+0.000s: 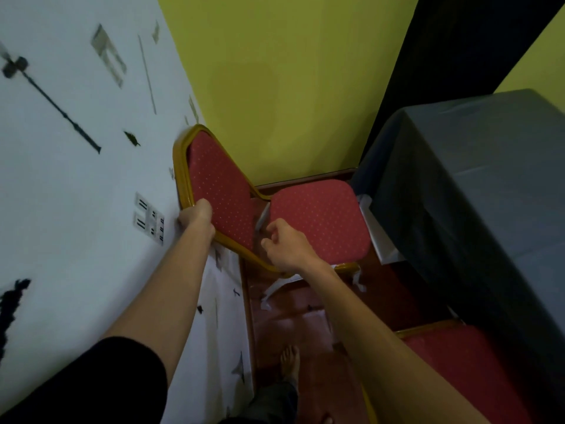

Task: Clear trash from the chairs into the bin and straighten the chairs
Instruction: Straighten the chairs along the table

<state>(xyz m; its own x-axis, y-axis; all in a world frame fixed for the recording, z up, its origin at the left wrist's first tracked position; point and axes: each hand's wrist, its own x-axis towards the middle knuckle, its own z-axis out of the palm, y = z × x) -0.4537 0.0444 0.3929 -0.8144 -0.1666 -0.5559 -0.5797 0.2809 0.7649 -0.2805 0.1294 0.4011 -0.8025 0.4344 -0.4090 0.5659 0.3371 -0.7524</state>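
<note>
- A tight corner: white wall (76, 179) on the left, yellow wall (290, 87) ahead, a cloth-covered table (474, 179) on the right, dark red floor (290, 325) below.
- The chair (321, 215) stands with its back against the white wall and its seat near the table. A second chair (458, 359) shows at lower right.
- The left hand (195, 217) is clenched round the chair's gold back frame, right beside the wall.
- The right hand (284, 243) hovers with curled fingers at the gap between back and seat. I cannot tell whether it has hold of anything.
- A pale strip (263, 214) sits in that gap, and pale scraps (275, 287) lie on the floor under the seat. No bin is in view.
- Risk: swinging the chair with the left hand could scrape the frame along the wall or trap the knuckles against it.
- Risk: pushing the chair rightward could knock the seat into the table or the white object (379, 237) wedged between them.
- Risk: the strip could slip deeper into the gap, or tear, if tugged while the chair shifts.
- Risk: a chair leg could land on the scraps and pin them, or catch the bare foot (289, 359) close behind.
</note>
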